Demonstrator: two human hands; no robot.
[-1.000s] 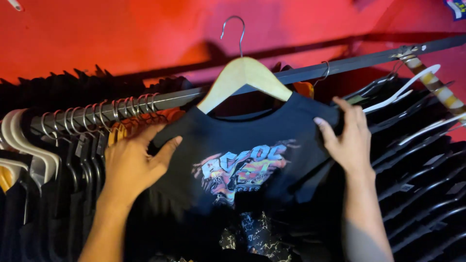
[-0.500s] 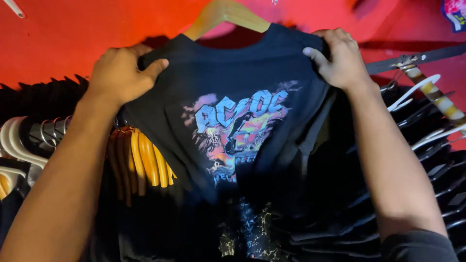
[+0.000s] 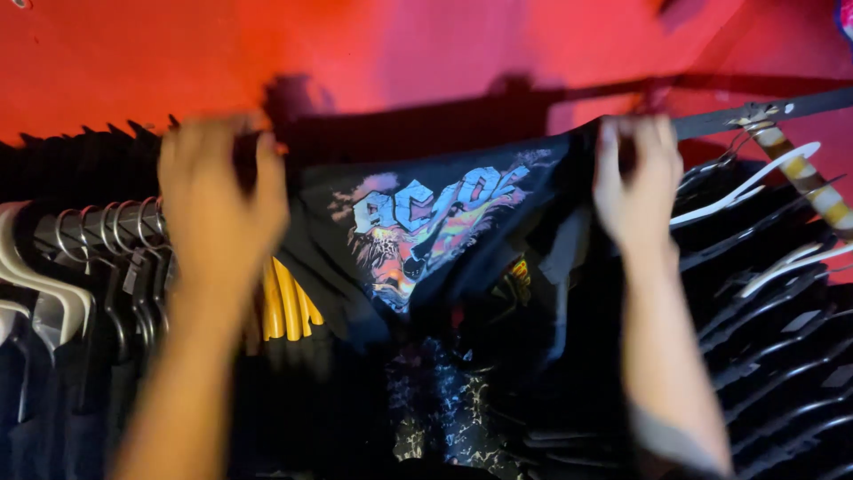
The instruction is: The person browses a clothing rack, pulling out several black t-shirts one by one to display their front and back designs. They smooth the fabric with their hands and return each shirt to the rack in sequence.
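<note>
A black T-shirt (image 3: 426, 240) with a colourful printed picture on its front is stretched between my two hands above a clothes rail (image 3: 782, 108). My left hand (image 3: 218, 191) grips the shirt's left upper edge. My right hand (image 3: 635, 178) grips its right upper edge, close to the rail. The shirt's lower part hangs in folds over other dark garments. Both hands are blurred by motion. No hanger shows at the shirt's top now.
Many black garments hang on the rail, on grey and white hangers (image 3: 53, 284) at left and black and white hangers (image 3: 755, 191) at right. Yellow hangers (image 3: 289, 307) show behind the shirt. A red wall (image 3: 426, 53) stands behind.
The shirt, on a wooden hanger at the rail a second ago, was lifted up, then came down lower. My hands have spread wider apart, and the wooden hanger is out of sight.
</note>
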